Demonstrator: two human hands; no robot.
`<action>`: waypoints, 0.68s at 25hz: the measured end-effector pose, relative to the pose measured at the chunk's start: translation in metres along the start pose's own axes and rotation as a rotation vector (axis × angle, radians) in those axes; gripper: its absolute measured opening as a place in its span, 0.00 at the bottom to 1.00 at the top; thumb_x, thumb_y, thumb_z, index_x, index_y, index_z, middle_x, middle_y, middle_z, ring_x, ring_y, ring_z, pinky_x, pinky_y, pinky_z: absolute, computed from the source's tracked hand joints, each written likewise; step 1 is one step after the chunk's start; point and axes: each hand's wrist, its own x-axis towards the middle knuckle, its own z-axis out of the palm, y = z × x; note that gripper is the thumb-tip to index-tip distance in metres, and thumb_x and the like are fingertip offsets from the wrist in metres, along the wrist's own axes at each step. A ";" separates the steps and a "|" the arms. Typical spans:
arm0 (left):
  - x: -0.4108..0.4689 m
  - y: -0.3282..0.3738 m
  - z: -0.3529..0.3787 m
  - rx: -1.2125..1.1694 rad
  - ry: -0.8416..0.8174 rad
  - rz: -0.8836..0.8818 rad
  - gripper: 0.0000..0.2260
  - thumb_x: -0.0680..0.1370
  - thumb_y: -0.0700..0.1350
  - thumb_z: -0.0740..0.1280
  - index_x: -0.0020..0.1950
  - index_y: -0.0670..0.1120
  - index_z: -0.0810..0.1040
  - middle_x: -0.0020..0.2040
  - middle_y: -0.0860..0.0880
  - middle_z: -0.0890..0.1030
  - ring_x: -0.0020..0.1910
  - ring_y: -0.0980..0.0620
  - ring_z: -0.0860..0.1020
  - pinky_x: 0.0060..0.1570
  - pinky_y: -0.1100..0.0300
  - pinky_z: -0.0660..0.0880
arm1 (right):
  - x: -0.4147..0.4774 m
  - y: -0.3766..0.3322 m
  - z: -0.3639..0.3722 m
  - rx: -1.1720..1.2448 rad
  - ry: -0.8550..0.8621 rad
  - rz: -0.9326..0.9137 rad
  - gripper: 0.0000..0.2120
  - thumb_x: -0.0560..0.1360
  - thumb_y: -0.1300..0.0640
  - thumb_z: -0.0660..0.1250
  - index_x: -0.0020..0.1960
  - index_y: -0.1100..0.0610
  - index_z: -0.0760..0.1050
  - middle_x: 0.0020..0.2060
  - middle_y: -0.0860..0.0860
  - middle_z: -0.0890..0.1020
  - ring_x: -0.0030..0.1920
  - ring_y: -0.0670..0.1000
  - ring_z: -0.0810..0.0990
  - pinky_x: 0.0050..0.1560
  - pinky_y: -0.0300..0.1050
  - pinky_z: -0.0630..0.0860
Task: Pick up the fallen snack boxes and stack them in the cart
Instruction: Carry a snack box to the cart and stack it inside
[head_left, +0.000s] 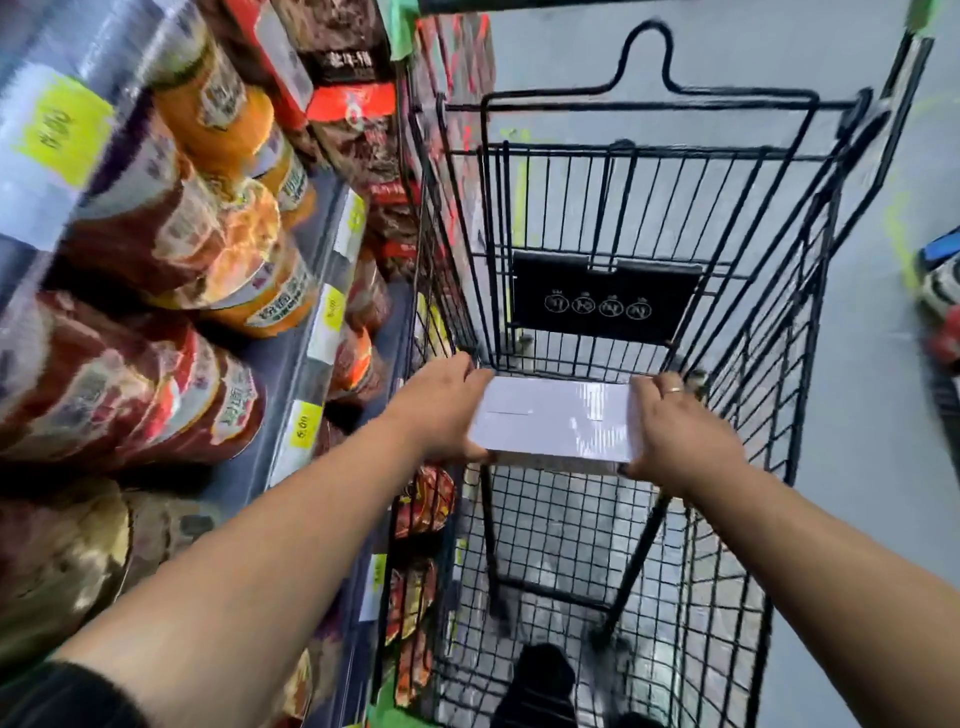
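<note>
Nearest my view, two bare forearms (291, 545) run up from the bottom corners, the left one coming out of a dark sleeve (62, 696). Between them I have the white rectangular cardboard box (556, 421), lying flat and level with its long side running left to right. My hands are set apart, one clamped on each short end. The left hand (441, 410) wraps the left end, fingers curled over the far corner and thumb at the near edge. The right hand (680, 431) grips the right end the same way, with a thin ring (674, 389) on one finger.

The box hangs inside the black wire shopping cart (753, 415), raised above the mesh bottom. It is just in front of the upright barred panel, which carries a black placard (605, 299) with four round symbols. Whether the box touches that panel I cannot tell.

Below and around the cart I see the grey floor (857, 364), and a dark shoe (540, 680) shows through the mesh. Close against the cart's left side stand store shelves (291, 343) stocked with red and orange instant-noodle bowls (223, 244). Yellow price tags (305, 425) run along the shelf edges. At the far right edge, on the floor, lie a few blue, white and red packages (940, 280), too blurred to identify.
</note>
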 end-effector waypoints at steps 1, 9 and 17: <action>0.014 -0.005 0.005 0.032 0.004 0.017 0.44 0.65 0.65 0.73 0.73 0.47 0.62 0.63 0.45 0.69 0.62 0.44 0.68 0.68 0.49 0.66 | 0.013 -0.001 0.006 0.010 -0.017 0.023 0.46 0.63 0.46 0.78 0.71 0.55 0.56 0.63 0.56 0.66 0.55 0.57 0.76 0.52 0.54 0.79; 0.110 -0.028 0.067 0.307 -0.047 0.025 0.35 0.70 0.62 0.70 0.69 0.45 0.64 0.63 0.45 0.71 0.66 0.44 0.69 0.76 0.43 0.46 | 0.112 -0.007 0.085 0.097 0.010 0.118 0.17 0.74 0.60 0.62 0.59 0.57 0.61 0.54 0.58 0.67 0.39 0.60 0.77 0.36 0.54 0.75; 0.170 -0.044 0.106 0.289 0.020 -0.092 0.24 0.74 0.49 0.64 0.69 0.45 0.66 0.64 0.45 0.72 0.66 0.42 0.70 0.74 0.42 0.50 | 0.175 -0.004 0.113 0.078 0.064 0.142 0.21 0.72 0.60 0.64 0.61 0.59 0.60 0.57 0.60 0.66 0.43 0.63 0.78 0.36 0.53 0.74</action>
